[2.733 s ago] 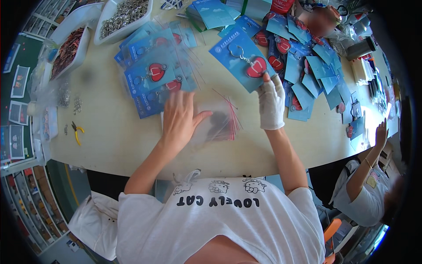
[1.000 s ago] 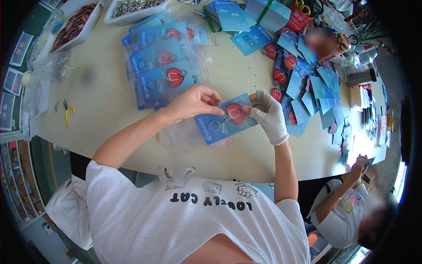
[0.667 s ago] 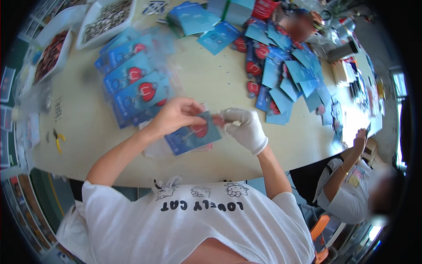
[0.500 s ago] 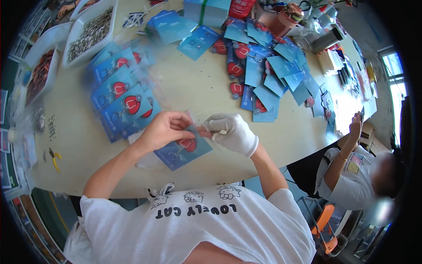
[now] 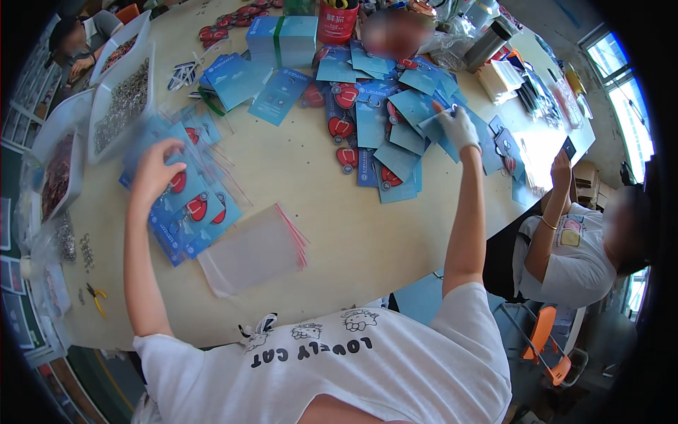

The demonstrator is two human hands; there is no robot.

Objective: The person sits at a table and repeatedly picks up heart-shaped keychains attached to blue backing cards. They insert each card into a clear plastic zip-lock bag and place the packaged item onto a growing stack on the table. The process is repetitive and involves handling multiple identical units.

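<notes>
Overlapping blue cards (image 5: pixel 409 106) w/ red pendants (image 5: pixel 340 128).

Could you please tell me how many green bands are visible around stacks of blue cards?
2: one green band around the tall stack beside the red container; another band on the lower stack, left of it. More may be hidden.

Looks bright and fairly even across the tabletop (image 5: pixel 321 198). Takes daylight from the window (image 5: pixel 623 102) at far right. Flares into white glare on the tabletop's right end. Dims toward the lower right and falls to black around the rim, bending straight edges there. Reads fairly sharp on the heaped cards (image 5: pixel 397 160), hazier over the bagged cards (image 5: pixel 169 208) near the left hand (image 5: pixel 157 173). Blurs heavily over the co-worker's head (image 5: pixel 621 226).
</notes>
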